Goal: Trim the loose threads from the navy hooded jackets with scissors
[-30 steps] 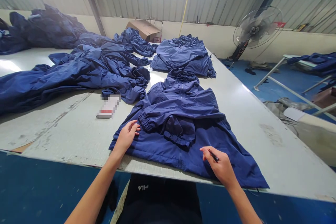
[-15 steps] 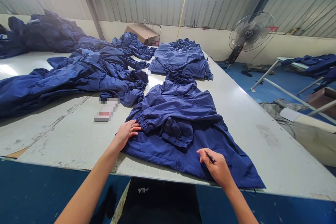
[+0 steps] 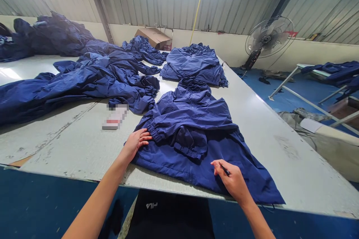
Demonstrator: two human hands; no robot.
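Note:
A navy blue hooded jacket lies front up on the table before me, hood pointing away, sleeves folded across its body. My left hand rests on the jacket's left side beside an elastic cuff, fingers stretched out and holding nothing. Over the lower right of the jacket, my right hand is closed around a small black tool. Only a slim dark end of that tool shows above the fingers, so its exact kind is unclear.
Navy garments are heaped along the left of the white table. Another stack of jackets sits at the far end, near a cardboard box. A blurred box-like item lies left. A fan stands beyond the right edge.
The whole view has shifted very slightly. Both hands and the jacket keep practically the same places, and the black tool is still in my right hand.

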